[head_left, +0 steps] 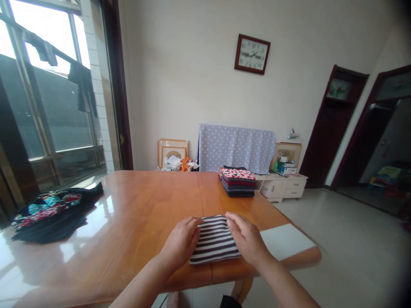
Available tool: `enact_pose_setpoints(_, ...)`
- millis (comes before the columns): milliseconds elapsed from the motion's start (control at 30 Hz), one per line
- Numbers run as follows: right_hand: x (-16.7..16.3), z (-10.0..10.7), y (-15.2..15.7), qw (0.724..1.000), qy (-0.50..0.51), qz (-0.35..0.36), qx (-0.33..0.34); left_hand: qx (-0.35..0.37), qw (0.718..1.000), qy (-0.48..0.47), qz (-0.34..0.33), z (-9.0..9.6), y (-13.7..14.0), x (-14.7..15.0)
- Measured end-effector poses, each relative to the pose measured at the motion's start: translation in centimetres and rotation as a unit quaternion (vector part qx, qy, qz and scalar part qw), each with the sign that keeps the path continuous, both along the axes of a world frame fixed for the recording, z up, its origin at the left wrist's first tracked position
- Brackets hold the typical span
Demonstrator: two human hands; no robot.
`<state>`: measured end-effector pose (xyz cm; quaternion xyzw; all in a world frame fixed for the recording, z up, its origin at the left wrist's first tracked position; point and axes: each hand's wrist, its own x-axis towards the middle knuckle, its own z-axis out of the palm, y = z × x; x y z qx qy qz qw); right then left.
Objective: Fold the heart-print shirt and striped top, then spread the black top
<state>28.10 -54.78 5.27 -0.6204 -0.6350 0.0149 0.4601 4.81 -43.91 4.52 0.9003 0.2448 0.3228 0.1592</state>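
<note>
A black-and-white striped garment (216, 241), folded into a small rectangle, lies flat near the front edge of the wooden table (154, 214). At its left side, my left hand (184, 239) curls its fingers over the upper left edge. My right hand (245, 237) grips the upper right edge, thumb on top of the cloth and fingers reaching past the far corner. The undersides of both hands are hidden. Beyond them, toward the table's far edge, stands a neat stack of folded clothes (239, 182), with a red, white and black patterned piece uppermost.
A crumpled black garment with a floral pattern (51, 211) lies at the table's left end. A pale flat sheet (285, 241) is at the right corner. A low white cabinet (284, 188) and a dotted cloth cover (236, 147) are behind the table.
</note>
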Motion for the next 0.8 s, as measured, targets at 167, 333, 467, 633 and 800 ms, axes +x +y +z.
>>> enact_pose_setpoints(167, -2.5, 0.7, 1.6, 0.987, -0.116, 0.024, -0.106, 0.025, 0.998, 0.063, -0.008, -0.4, -0.3, 2.3)
enact_pose_setpoints(333, -2.5, -0.8, 2.8, 0.959, -0.133, 0.033, -0.247, -0.008, 0.987, 0.160, -0.010, -1.2, 0.2, 3.0)
enact_pose_setpoints(467, -2.2, -1.2, 3.1, 0.949, -0.117, 0.044, -0.289, -0.027, 0.982, 0.188, -0.006, -1.7, 0.3, 2.9)
enact_pose_setpoints(633, -2.2, -1.7, 3.2, 0.949, -0.097, 0.041, -0.298, -0.036, 0.979, 0.201, -0.002, -2.1, 0.5, 3.1)
enact_pose_setpoints(800, -1.9, -2.4, 3.5, 0.952, -0.076, 0.041, -0.292, -0.039, 0.981, 0.191, 0.005, -3.0, 1.0, 3.2)
